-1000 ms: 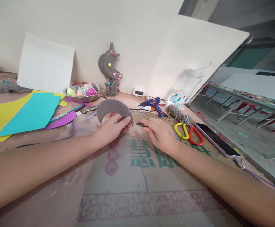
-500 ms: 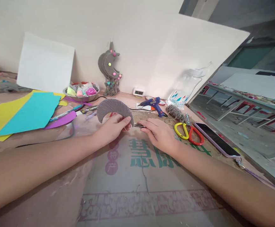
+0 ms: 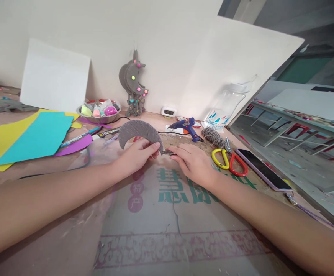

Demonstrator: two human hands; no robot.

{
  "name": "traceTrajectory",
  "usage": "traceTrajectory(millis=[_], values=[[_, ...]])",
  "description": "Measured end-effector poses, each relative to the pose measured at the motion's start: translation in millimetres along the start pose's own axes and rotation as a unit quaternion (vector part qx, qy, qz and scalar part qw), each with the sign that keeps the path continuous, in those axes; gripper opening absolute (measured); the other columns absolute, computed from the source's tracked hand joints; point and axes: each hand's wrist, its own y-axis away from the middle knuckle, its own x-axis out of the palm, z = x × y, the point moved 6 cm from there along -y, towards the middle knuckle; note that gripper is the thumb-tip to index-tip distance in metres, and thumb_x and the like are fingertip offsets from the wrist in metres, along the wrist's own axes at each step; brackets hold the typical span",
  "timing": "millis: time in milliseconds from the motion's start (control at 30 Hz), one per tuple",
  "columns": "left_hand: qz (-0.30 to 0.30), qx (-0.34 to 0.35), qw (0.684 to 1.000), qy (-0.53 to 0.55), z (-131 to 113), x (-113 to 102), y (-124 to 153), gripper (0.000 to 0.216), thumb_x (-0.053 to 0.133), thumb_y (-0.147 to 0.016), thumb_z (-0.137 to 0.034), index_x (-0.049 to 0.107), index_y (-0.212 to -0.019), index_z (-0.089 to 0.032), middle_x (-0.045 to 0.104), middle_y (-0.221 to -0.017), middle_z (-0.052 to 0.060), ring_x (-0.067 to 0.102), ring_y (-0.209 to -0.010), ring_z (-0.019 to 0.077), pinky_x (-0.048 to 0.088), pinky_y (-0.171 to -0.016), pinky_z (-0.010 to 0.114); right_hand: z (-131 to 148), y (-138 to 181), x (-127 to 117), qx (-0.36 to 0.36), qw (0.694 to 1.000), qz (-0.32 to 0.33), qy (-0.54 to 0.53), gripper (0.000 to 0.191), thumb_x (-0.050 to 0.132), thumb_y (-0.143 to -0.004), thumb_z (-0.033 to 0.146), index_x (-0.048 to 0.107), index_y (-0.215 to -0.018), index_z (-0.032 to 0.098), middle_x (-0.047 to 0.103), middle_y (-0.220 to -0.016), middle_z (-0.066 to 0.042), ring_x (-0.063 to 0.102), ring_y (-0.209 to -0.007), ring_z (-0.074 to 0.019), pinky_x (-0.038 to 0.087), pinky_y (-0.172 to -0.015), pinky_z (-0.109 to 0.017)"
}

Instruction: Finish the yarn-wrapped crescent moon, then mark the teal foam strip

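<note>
A crescent wrapped in grey cord (image 3: 139,130) is held up above the printed sheet. My left hand (image 3: 141,153) pinches it near its right tip, thumb in front. At that tip, my right hand (image 3: 194,161) closes its thumb and fingers on a thin dark strand (image 3: 167,152), which reaches toward the crescent. The fingertips hide much of the strand, so its exact kind is unclear. Behind my right hand lies a loose bundle of grey cord (image 3: 213,137).
A blue glue gun (image 3: 186,128), scissors with yellow and red handles (image 3: 238,165) and a phone (image 3: 263,168) lie behind and right. Coloured sheets (image 3: 37,134) and a bowl of clay packets (image 3: 99,117) are left. A decorated moon (image 3: 132,78) hangs against the white board.
Both hands stay almost in place with the crescent between them. The crescent has shifted very slightly; the strand by my right fingers looks a little flatter.
</note>
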Motion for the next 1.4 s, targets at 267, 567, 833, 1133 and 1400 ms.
traceTrajectory(millis=[267,567,833,1133,1400], values=[[-0.003,0.007,1.000,-0.010,2.0,0.6,-2.0,0.040,0.048,-0.084,-0.050,0.060,-0.063,-0.018,0.063,-0.067,0.002,0.056,-0.064,0.0137,0.043,-0.061,0.024,1.3,-0.8,-4.8,0.011,1.000,-0.010,-0.015,0.028,0.040,-0.095,0.028,0.061,-0.109,0.015,0.065,-0.084,-0.007,0.058,-0.080,-0.0186,0.044,-0.071,-0.031],[0.001,-0.001,0.999,-0.046,-4.7,-0.4,4.7,0.040,0.047,-0.084,-0.051,0.061,-0.066,-0.019,0.059,-0.066,0.001,0.056,-0.069,0.0157,0.043,-0.062,0.026,-7.2,-0.3,-6.5,0.057,0.996,-0.035,-0.052,0.025,0.039,-0.096,0.029,0.057,-0.109,0.018,0.064,-0.087,-0.007,0.058,-0.080,-0.0187,0.045,-0.071,-0.031],[0.009,0.000,1.000,0.009,-1.3,1.8,1.1,0.038,0.048,-0.084,-0.049,0.059,-0.065,-0.018,0.061,-0.068,0.001,0.055,-0.066,0.0135,0.043,-0.063,0.024,-1.1,-0.7,-3.9,0.017,1.000,-0.006,-0.012,0.027,0.039,-0.095,0.030,0.059,-0.108,0.016,0.063,-0.084,-0.007,0.057,-0.080,-0.0194,0.042,-0.070,-0.031],[0.000,0.007,1.000,-0.001,-5.1,0.4,2.1,0.037,0.049,-0.085,-0.046,0.059,-0.063,-0.018,0.060,-0.066,0.000,0.054,-0.063,0.0132,0.041,-0.060,0.024,0.6,-0.3,-3.1,-0.001,1.000,-0.011,-0.001,0.027,0.042,-0.095,0.028,0.061,-0.107,0.013,0.064,-0.084,-0.007,0.057,-0.081,-0.0188,0.042,-0.072,-0.030],[0.007,-0.010,1.000,-0.001,-3.6,-0.1,2.9,0.039,0.048,-0.085,-0.049,0.060,-0.066,-0.017,0.063,-0.071,0.001,0.056,-0.068,0.0134,0.043,-0.064,0.024,0.2,-0.3,-1.2,-0.005,1.000,-0.008,0.006,0.026,0.044,-0.094,0.027,0.062,-0.106,0.014,0.065,-0.086,-0.007,0.057,-0.080,-0.0188,0.042,-0.071,-0.030]])
